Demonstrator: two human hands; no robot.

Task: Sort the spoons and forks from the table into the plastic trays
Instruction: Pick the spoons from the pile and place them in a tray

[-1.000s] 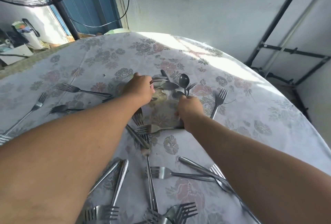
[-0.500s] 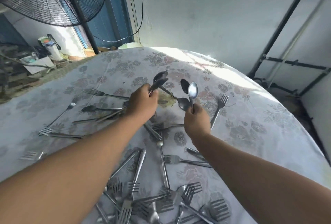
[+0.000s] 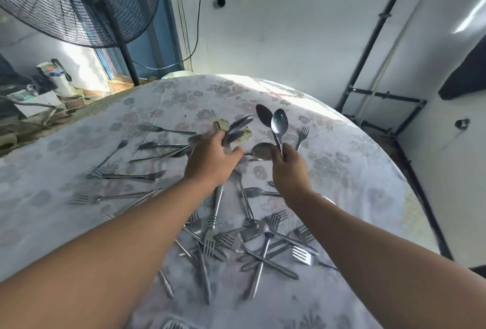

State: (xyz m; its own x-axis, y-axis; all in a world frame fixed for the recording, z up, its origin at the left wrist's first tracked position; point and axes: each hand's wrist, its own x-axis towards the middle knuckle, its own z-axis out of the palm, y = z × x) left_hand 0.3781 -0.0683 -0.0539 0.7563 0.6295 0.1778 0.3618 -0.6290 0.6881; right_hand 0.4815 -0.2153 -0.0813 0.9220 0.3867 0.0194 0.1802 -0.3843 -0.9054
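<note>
Fingers of the left hand (image 3: 213, 157) curl round a blurred bunch of steel spoons (image 3: 238, 128), bowls pointing up and away. The right hand (image 3: 288, 165) grips more shiny metal spoons (image 3: 279, 124) by their handles, bowls upright above the round floral-clothed table (image 3: 355, 170). Steel forks (image 3: 210, 239) lie scattered and heaped on the cloth near both forearms.

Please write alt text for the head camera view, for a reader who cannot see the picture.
Both hands hold spoons above a round table with a flowered cloth: the right hand grips three spoons, and the left hand grips a blurred bunch of spoons. Many forks lie scattered on the cloth.
</note>
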